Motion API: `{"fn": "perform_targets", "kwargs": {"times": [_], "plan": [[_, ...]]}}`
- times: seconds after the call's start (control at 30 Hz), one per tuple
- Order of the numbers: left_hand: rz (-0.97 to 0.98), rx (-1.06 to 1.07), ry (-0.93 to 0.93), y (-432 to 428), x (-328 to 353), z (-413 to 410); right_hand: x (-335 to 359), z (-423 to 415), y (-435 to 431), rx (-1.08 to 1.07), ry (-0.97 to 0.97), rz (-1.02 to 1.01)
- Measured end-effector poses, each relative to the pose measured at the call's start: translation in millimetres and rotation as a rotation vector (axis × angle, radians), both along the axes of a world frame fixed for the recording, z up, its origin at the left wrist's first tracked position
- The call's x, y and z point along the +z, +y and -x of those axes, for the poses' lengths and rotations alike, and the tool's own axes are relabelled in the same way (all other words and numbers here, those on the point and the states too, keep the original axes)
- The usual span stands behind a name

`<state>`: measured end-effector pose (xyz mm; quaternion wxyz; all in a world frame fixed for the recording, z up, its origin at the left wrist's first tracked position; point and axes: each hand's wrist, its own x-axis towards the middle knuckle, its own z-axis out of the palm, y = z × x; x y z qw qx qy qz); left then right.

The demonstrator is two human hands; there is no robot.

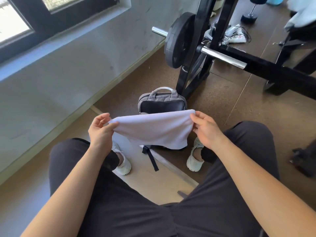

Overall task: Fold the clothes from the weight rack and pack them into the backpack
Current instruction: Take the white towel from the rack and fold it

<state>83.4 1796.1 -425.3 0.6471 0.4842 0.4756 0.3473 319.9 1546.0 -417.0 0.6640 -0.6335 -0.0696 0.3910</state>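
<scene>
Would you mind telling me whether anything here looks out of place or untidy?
Only small things: behind the weight rack, a crumpled white item tangled with black cords lies on the floor, and one black strap of the open backpack trails loose across the floor below the white garment.

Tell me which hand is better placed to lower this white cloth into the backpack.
Probably the right hand: it pinches the white cloth nearer the open backpack. The left hand holds the other end, farther out.
</scene>
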Motion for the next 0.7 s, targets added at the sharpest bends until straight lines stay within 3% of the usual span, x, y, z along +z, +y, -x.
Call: {"fn": "perform_targets", "kwargs": {"times": [0.13,0.23,0.4,0.6,0.7], "plan": [[-0.295,-0.217,0.190,-2.6,7.0,7.3,-0.6,-3.9,-2.3,-0.062,-0.180,0.023],[-0.406,-0.363,0.292,-1.1,7.5,11.7,5.0,-10.4,-7.0,-0.050,-0.212,-0.015],[-0.729,-0.519,0.613,-5.3,5.6,15.1,4.8,-16.8,-11.5,-0.067,-0.258,-0.040],[-0.867,-0.588,0.714,-11.4,8.4,9.0,3.3,-17.3,-10.6,-0.080,-0.335,-0.048],[-0.823,-0.589,0.708,-9.1,4.8,7.8,1.3,-17.4,-11.4,-0.123,-0.433,0.022]]}}
